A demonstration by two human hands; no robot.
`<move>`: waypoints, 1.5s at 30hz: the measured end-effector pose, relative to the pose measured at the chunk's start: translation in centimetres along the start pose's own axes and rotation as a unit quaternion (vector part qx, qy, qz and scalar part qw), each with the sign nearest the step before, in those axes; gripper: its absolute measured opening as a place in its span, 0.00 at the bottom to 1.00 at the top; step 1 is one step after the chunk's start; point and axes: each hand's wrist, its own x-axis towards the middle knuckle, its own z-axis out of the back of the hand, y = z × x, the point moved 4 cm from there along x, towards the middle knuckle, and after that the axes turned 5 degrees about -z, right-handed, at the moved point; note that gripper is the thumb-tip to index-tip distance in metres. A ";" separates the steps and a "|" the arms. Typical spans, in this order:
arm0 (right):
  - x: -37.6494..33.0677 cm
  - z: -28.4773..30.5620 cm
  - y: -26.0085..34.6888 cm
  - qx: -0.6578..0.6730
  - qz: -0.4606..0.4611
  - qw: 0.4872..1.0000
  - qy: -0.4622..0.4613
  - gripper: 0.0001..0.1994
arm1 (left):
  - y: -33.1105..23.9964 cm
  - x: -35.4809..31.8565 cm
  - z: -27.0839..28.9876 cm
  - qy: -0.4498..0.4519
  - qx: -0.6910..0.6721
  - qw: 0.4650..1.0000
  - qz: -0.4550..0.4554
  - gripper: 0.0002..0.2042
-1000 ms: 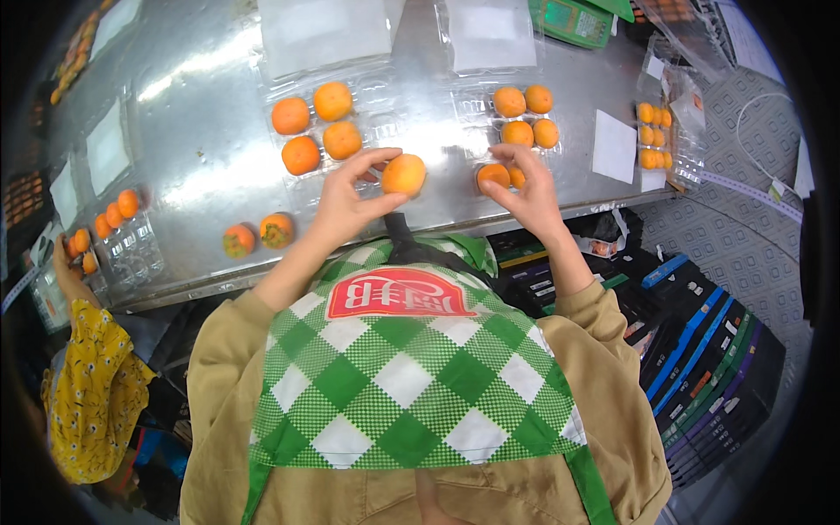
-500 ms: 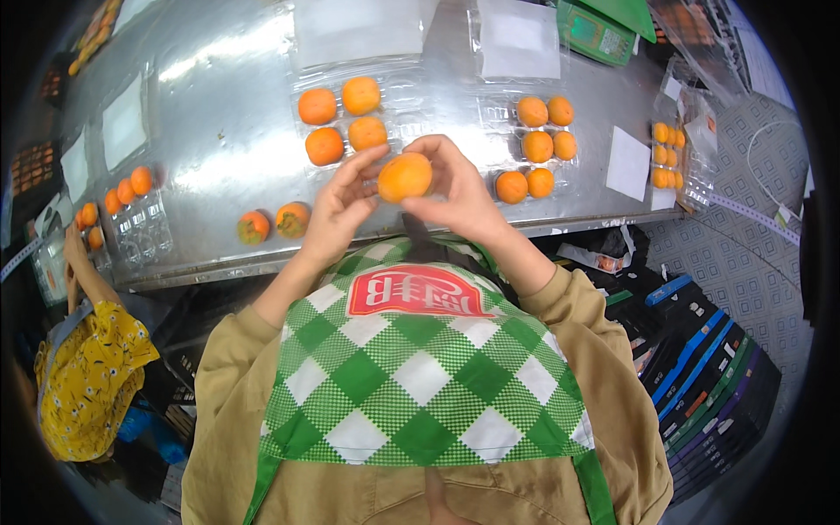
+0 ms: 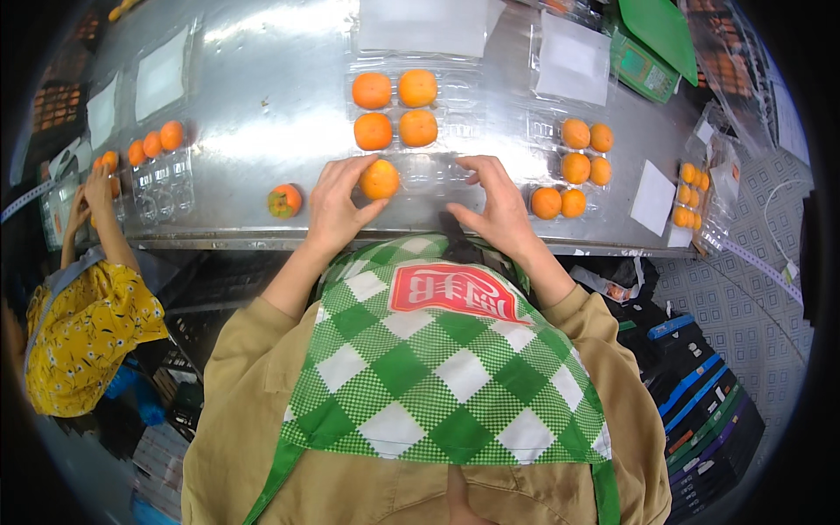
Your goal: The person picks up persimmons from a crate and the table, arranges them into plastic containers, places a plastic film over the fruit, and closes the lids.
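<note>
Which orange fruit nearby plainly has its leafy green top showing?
The fruit sitting alone on the metal table, left of the left hand. Its green calyx shows clearly; other fruits nearby show mainly orange skin.

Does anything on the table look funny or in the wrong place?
One orange fruit looks a bit odd: it sits alone on the bare metal table, beyond the left hand, its green leafy top showing. The four fruits ahead sit in a clear tray. I see nothing spilled.
</note>
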 end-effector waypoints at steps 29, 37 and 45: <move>1.0 -1.6 1.0 0.023 0.023 0.997 0.072 0.21 | 2.7 -4.5 4.4 -0.026 0.051 0.995 0.088 0.27; 3.9 -3.6 7.0 0.078 0.152 0.983 0.072 0.34 | -0.9 -1.8 1.1 -0.024 -0.687 0.663 0.295 0.27; 4.1 -3.8 6.5 0.075 0.183 0.978 0.073 0.33 | 0.9 -2.8 2.1 0.036 -0.375 0.905 0.199 0.29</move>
